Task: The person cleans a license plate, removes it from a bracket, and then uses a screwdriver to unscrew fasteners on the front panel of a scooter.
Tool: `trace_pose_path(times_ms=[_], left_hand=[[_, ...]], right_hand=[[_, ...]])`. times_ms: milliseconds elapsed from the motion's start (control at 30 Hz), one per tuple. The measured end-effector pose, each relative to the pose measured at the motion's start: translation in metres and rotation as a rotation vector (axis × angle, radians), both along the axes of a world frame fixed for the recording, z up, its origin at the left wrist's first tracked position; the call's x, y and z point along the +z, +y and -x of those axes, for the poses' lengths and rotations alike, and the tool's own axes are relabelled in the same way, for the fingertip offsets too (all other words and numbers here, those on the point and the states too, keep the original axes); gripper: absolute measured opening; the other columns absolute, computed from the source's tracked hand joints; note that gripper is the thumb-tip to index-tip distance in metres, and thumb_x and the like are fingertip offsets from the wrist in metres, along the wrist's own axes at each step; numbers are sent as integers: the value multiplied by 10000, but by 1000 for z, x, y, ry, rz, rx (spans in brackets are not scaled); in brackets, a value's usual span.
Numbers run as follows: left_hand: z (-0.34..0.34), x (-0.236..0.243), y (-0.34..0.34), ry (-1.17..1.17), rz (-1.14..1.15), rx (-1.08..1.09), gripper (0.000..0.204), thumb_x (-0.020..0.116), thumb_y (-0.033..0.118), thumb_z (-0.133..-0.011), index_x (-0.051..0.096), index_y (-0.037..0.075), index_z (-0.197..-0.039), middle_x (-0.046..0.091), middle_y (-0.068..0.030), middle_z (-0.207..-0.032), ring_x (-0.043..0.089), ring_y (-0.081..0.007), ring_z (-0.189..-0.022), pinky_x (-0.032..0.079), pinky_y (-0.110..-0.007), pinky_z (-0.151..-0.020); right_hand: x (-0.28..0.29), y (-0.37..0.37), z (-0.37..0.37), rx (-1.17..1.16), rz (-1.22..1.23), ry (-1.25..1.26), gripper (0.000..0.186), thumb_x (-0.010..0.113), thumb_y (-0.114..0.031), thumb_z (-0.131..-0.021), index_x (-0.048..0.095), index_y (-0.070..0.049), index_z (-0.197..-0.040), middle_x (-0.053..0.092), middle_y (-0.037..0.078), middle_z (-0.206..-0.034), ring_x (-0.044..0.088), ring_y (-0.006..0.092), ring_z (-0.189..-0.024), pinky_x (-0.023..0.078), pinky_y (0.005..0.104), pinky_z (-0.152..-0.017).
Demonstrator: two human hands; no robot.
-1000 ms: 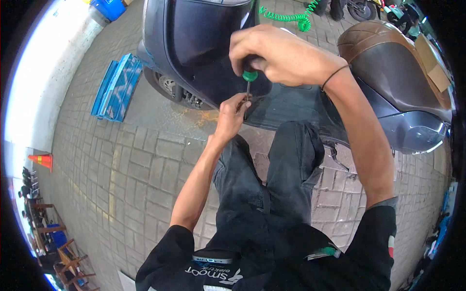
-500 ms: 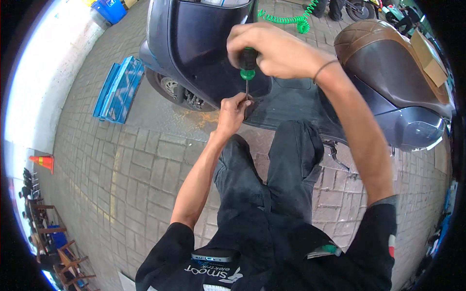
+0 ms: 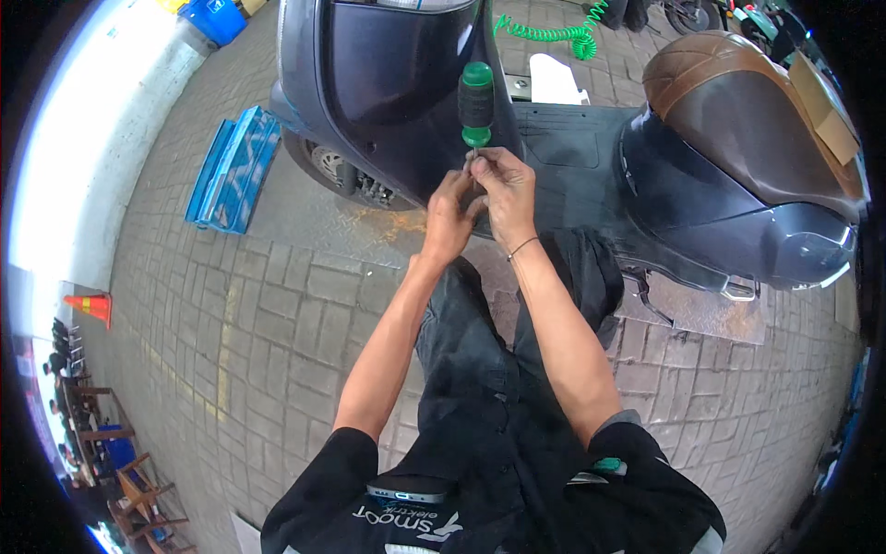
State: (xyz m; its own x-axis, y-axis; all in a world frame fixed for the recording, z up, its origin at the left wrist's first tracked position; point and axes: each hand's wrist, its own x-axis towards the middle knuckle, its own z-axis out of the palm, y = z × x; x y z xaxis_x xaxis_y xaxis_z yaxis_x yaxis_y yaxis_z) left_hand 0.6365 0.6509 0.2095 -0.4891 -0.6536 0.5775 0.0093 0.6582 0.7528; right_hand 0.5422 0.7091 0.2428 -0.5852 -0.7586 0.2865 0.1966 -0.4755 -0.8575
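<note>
A screwdriver with a green and black handle stands upright, handle up, before the scooter's dark front panel. My right hand pinches its thin shaft just below the handle. Right beside it, my left hand has its fingers closed at the lower shaft, around something hidden by the fingertips. Both hands are close together at the left end of the scooter's floorboard, above my dark-trousered legs.
A brown seat with cardboard sits rightward. A blue toolbox lies left of the front wheel. Also around: green coiled hose, orange cone, wooden chairs, blue bin, parked motorbikes.
My right hand has left the screwdriver's handle and moved down to its shaft, exposing the whole handle. My left hand has shifted slightly upward.
</note>
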Motion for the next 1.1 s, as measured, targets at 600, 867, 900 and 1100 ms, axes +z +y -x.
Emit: trace_pose_path(times_ms=[600,867,900,1100], left_hand=[[-7,-18,1,-208,-150,9,202,734,-9,-779,660,-58,-960,657,-220,-755,678,-219,-673,506,-352,-636],[10,-6,11,19,-128,-97,176,759,40,-809,677,-59,-929,649,-234,-745,687,-316,-689,496,-378,-621],[2,-11,4,13,-118,-83,176,759,40,-809,677,-59,-929,649,-234,-745,687,-316,-689,496,-378,-621],[-5,-12,-2,-231,-118,-4,215,782,58,-795,688,-49,-956,672,-218,-740,707,-287,-714,511,-380,-638]], right_hand=[[1,-12,6,348,82,-292,224,629,-264,-1005,578,-50,-1049,576,30,-892,526,119,-802,444,273,-752],[2,-2,20,276,56,-205,187,591,-212,-1023,579,-40,-1096,587,36,-904,535,128,-814,457,286,-776],[7,-5,13,290,66,-211,187,591,-212,-1023,579,-40,-1096,587,36,-904,535,128,-814,457,286,-776],[30,5,9,254,174,-238,171,614,-173,-1006,544,-48,-1101,589,42,-933,543,134,-824,460,287,-777]])
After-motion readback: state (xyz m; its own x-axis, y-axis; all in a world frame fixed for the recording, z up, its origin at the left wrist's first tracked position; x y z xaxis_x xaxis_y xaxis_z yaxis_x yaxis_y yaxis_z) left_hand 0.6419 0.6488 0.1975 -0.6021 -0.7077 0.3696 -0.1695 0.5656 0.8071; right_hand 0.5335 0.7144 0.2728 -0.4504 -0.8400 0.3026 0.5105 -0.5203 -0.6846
